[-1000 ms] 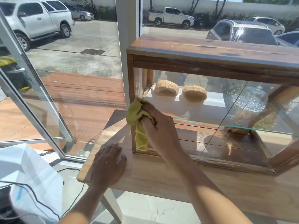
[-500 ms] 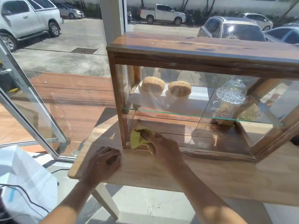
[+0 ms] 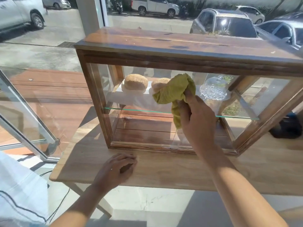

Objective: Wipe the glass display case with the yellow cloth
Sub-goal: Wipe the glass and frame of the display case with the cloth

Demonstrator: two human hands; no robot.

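A: Where's the cloth [image 3: 174, 94]?

B: Bunched in the right hand [image 3: 196, 118], fingers clamped on it, pressed to the front pane of the case [image 3: 164, 51] at about centre, upper half.

A: And the left hand [image 3: 117, 167]?

B: Loosely curled on the table [image 3: 262, 169] at 7 o'clock from the cloth, holding nothing. The right is plainly the working hand.

A: Which way is there room?

B: The pane's long axis runs 9 to 3. Bare glass lies both ways, more toward 3. The wooden frame bounds it at 12 and 6, so strokes should likely run sideways, stopping short of the posts.
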